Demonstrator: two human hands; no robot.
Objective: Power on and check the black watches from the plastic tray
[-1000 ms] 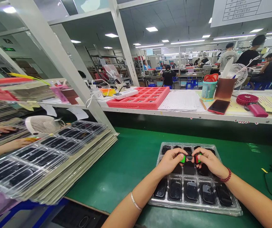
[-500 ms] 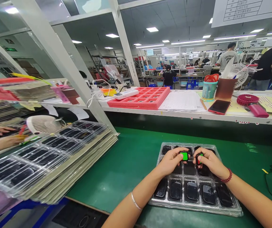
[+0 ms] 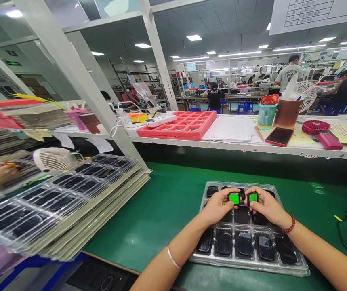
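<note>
The left hand [image 3: 220,207] pinches a green-lit smartwatch [image 3: 234,198] between thumb and fingers; the right hand [image 3: 267,206] likewise pinches a second smartwatch [image 3: 253,197], just beside it, above the far half of a clear plastic tray [image 3: 249,265]. Seemingly a screen check; any next move calls for steady grips.

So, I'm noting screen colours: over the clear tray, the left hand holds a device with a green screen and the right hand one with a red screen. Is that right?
Not quite: in the head view, the right hand holds a device with a green screen, not red. The rest stands: the left hand holds a green-screened device over the clear tray.
</note>
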